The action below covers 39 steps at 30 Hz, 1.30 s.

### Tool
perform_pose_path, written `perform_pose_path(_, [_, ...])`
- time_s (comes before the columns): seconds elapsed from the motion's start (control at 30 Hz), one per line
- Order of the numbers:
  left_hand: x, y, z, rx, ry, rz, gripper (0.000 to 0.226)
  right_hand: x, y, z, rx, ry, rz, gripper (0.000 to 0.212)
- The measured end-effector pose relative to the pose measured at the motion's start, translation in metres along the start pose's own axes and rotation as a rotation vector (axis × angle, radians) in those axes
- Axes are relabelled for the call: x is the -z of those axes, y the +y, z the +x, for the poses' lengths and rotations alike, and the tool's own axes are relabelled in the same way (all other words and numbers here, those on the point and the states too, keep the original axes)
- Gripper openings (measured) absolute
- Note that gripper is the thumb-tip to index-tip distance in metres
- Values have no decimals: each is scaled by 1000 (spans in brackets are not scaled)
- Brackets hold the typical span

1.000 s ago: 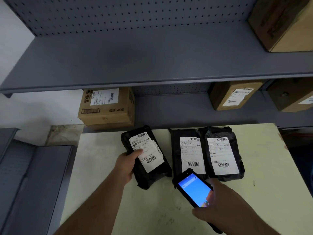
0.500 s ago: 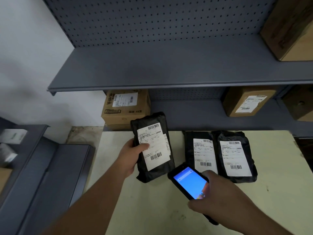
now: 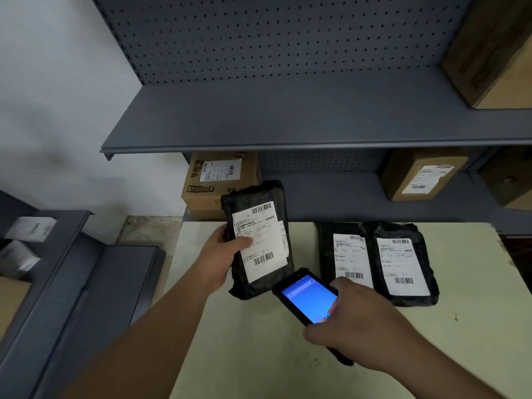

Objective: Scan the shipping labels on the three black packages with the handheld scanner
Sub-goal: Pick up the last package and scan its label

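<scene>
My left hand (image 3: pixel 223 256) grips a black package (image 3: pixel 259 203) by its left edge and holds it tilted up above the pale table (image 3: pixel 259 347), its white label with barcodes facing me. My right hand (image 3: pixel 362 323) holds the handheld scanner (image 3: pixel 308 299), a black phone-like device with a lit blue screen, its top end just below the lifted package's lower right corner. Two more black packages, a middle one (image 3: pixel 326 254) and a right one (image 3: pixel 423 266), lie side by side on the table to the right, labels up.
A grey metal shelf (image 3: pixel 288 133) with pegboard back overhangs the table's far edge. Labelled cardboard boxes (image 3: pixel 221 180) (image 3: pixel 423 174) stand on the lower shelf behind the packages. Another grey shelving unit (image 3: pixel 72 283) stands to the left of the table.
My left hand has lifted the left package off the table and tilted it more upright. The scanner has come closer to its lower edge. My view has shifted left.
</scene>
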State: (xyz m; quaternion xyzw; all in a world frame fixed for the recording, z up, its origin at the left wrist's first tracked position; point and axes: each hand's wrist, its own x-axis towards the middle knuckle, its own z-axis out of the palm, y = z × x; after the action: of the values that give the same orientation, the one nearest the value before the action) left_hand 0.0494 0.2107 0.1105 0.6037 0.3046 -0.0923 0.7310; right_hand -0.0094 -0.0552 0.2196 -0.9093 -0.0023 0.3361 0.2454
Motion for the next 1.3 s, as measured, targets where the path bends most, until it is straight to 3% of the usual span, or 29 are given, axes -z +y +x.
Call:
perform_pose_path(0.2, [2,-5,0,-1,-7,5,48,-4,-2,1,-11,12,-17,46])
perform_pose_path(0.37, [4,-8,0,-11,-22,16,46,-7,-2,-1,-6,3,-16,55])
perform_pose_path(0.67, [7,-9,1,-3,-15,0,47,-12,-4,0,-18,-17,-12,53])
perform_pose_path(0.93, [9,-10,2,-5,-23,12,45,-14,-3,1,-27,-23,8,40])
perform_pose_path(1.3, [6,-17,9,21,-17,9,44,-10,3,3,-20,-20,-1,50])
